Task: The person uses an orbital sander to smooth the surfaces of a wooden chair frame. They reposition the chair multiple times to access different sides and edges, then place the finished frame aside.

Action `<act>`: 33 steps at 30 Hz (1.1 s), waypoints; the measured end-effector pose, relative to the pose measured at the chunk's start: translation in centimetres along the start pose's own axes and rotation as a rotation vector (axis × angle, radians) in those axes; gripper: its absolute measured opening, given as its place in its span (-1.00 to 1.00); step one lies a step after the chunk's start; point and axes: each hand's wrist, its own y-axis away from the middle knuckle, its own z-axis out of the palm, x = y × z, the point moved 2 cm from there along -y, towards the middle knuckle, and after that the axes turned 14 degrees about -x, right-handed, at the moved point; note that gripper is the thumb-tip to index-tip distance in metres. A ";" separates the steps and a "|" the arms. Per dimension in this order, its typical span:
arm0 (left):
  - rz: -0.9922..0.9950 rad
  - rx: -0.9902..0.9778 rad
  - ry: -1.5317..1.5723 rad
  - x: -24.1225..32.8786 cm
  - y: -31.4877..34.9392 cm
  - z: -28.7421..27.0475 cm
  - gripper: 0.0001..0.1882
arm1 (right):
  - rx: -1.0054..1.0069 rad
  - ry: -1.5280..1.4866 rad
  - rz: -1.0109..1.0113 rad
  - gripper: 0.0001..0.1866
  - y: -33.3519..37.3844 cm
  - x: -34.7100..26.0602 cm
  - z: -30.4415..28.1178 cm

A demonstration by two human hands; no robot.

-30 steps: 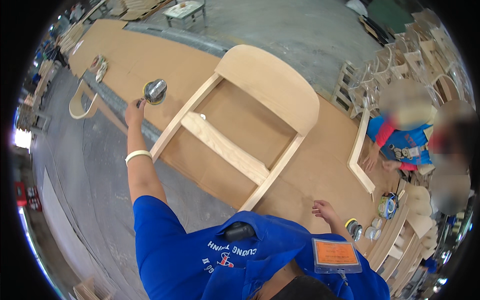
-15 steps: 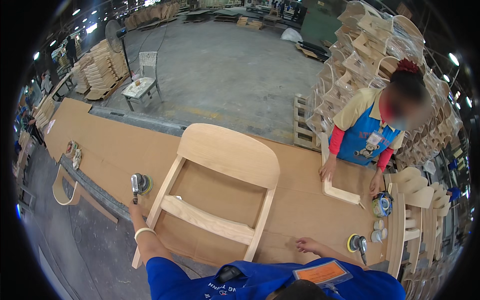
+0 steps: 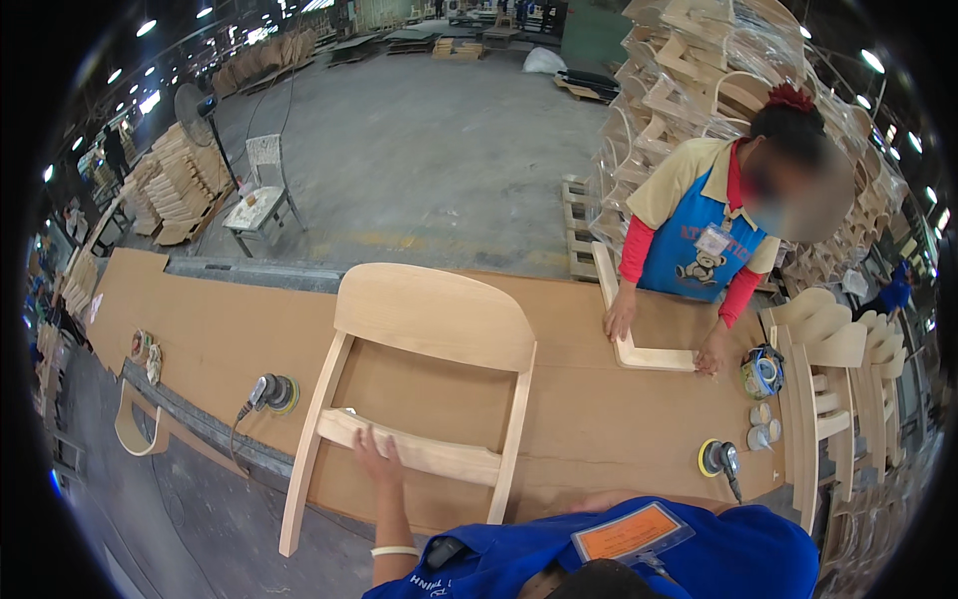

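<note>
A pale wooden chair back frame [image 3: 435,317] lies on the cardboard-covered bench in front of me, its broad curved top panel pointing away. My left hand [image 3: 379,461] touches the near crossrail [image 3: 429,454] with fingers spread, not wrapped round it. Only a strip of my right arm [image 3: 595,502] shows at the bench's near edge, beside the frame's right leg; its fingers are hidden. Left of the frame, a disc sander [image 3: 271,393] rests on the cardboard with its hose trailing off the near edge.
Across the bench, a co-worker [image 3: 704,220] handles an L-shaped wooden piece [image 3: 654,357]. A second sander [image 3: 720,459], small round tins [image 3: 761,429] and a blue container [image 3: 761,371] sit at right, beside stacked chair parts [image 3: 818,339]. A curved wooden part [image 3: 140,424] leans at left.
My left hand has left the sander, which now lies turned on the bench, and moved right onto the crossrail. My right hand has drawn back toward my body. The co-worker's L-shaped piece has shifted.
</note>
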 end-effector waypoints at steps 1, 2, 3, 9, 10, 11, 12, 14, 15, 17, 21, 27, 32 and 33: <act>0.082 -0.047 0.101 1.8 0.8 0.7 -0.47 | -0.103 -0.036 -0.094 -0.50 -0.3 1.0 0.2; 0.140 -0.094 0.219 3.5 1.6 1.3 -0.48 | -0.110 -0.057 -0.105 -0.50 -0.3 1.6 0.0; 0.156 -0.200 0.292 5.8 3.1 2.5 -0.50 | -0.098 -0.056 -0.104 -0.50 0.1 2.7 -0.2; 0.046 -1.247 0.895 16.8 10.3 4.5 -0.52 | 0.115 0.020 -0.089 -0.50 4.7 4.1 0.2; 0.041 -1.401 1.008 18.6 12.0 4.6 -0.49 | 0.144 0.029 -0.098 -0.50 5.8 4.4 0.3; 0.012 -1.506 1.051 20.1 13.5 4.5 -0.47 | 0.170 0.038 -0.106 -0.50 6.7 4.6 0.5; -0.014 -1.604 1.109 21.5 14.9 4.6 -0.45 | 0.196 0.055 -0.110 -0.51 7.9 5.0 0.5; 0.217 -1.705 1.118 24.1 17.5 5.2 -0.48 | 0.229 0.064 -0.113 -0.51 9.9 6.2 0.6; 0.253 -1.740 1.113 24.8 18.9 5.1 -0.48 | 0.234 0.072 -0.108 -0.51 10.9 6.8 0.5; 0.199 -1.847 1.033 25.9 21.1 5.5 -0.49 | 0.244 0.088 -0.087 -0.51 12.9 8.2 0.0; 0.064 -1.949 0.796 28.0 23.2 6.2 -0.50 | 0.220 0.136 -0.047 -0.51 16.1 10.4 -0.9; -0.007 -1.482 0.531 30.7 25.4 8.1 -0.71 | 0.213 0.182 -0.055 -0.52 19.0 13.4 -1.8; 0.033 -1.134 0.292 30.2 26.9 9.5 -0.75 | 0.203 0.201 -0.070 -0.52 20.7 16.0 -2.1; 0.076 -1.085 0.175 29.6 26.7 9.6 -0.74 | 0.204 0.198 -0.074 -0.52 20.9 16.4 -2.1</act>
